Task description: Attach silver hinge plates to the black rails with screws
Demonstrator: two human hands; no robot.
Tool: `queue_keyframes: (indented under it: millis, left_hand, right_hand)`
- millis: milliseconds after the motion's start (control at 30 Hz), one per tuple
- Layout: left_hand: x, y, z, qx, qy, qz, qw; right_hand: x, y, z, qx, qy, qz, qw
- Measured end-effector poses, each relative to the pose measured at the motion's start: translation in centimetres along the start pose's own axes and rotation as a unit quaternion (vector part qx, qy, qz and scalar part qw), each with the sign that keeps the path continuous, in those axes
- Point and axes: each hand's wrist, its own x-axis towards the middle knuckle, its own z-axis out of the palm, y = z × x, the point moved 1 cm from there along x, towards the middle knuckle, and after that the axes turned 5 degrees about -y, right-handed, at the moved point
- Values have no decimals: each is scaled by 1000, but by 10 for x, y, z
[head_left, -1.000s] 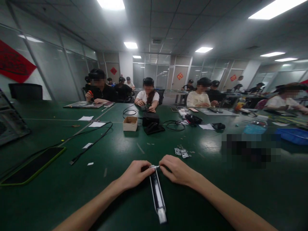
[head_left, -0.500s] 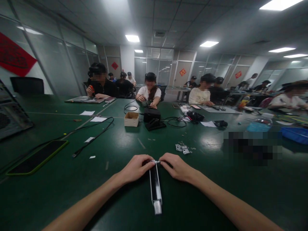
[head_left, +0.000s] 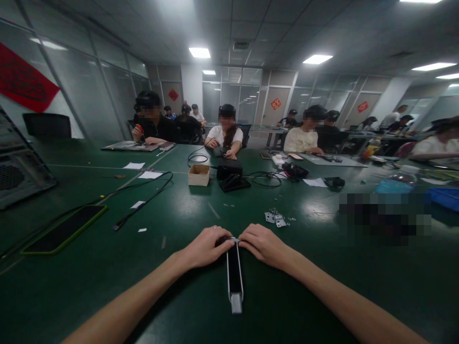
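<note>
A long, narrow metal channel (head_left: pixel 235 272), silvery along its edges and dark inside, lies on the green table pointing away from me. A short pale metal tab (head_left: pixel 236 304) sticks out of its near end. My left hand (head_left: pixel 211 244) is closed at the far end, thumb and fingers gripping the channel from the left. From the right, my right hand (head_left: pixel 263 243) has its fingers pressed together against the same end. A small silvery part there is mostly covered by my fingertips. Beyond my right hand lie several small metal plates (head_left: pixel 275 219) and rings.
A phone-like slab with a green edge (head_left: pixel 66 230) and a black cable (head_left: pixel 143 203) lie to the left. Ahead stand a small open box (head_left: pixel 199 175) and a black device (head_left: pixel 229 169). A blue tray (head_left: pixel 444 198) is far right. Several people sit working across the table.
The channel now stands straighter in view, its near end slightly higher. Both hands stay at its far end, and my right fingers have closed in nearer to it. The view has shifted slightly.
</note>
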Motion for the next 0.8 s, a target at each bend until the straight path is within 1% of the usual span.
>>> queue_keyframes:
  millis: [133, 267, 367, 500, 667, 800]
  left_hand:
    - [-2, -4, -2, 38, 1, 12, 999]
    - [-1, -10, -2, 62, 12, 16, 998]
    - [-1, -13, -3, 78, 18, 6, 997]
    - [-1, -14, -3, 99, 15, -5, 995]
    - [-1, -13, -1, 113, 15, 1, 993]
    - [-1, -13, -1, 121, 13, 0, 993]
  right_hand:
    - [-1, 3, -1, -14, -5, 5, 1000]
    - [0, 0, -2, -8, 6, 14, 1000]
    - [0, -2, -2, -3, 20, 17, 1000]
    - [0, -2, 0, 1, 24, 24, 999]
    - [0, 1, 1, -8, 27, 26, 999]
    - [0, -2, 0, -19, 32, 24, 999]
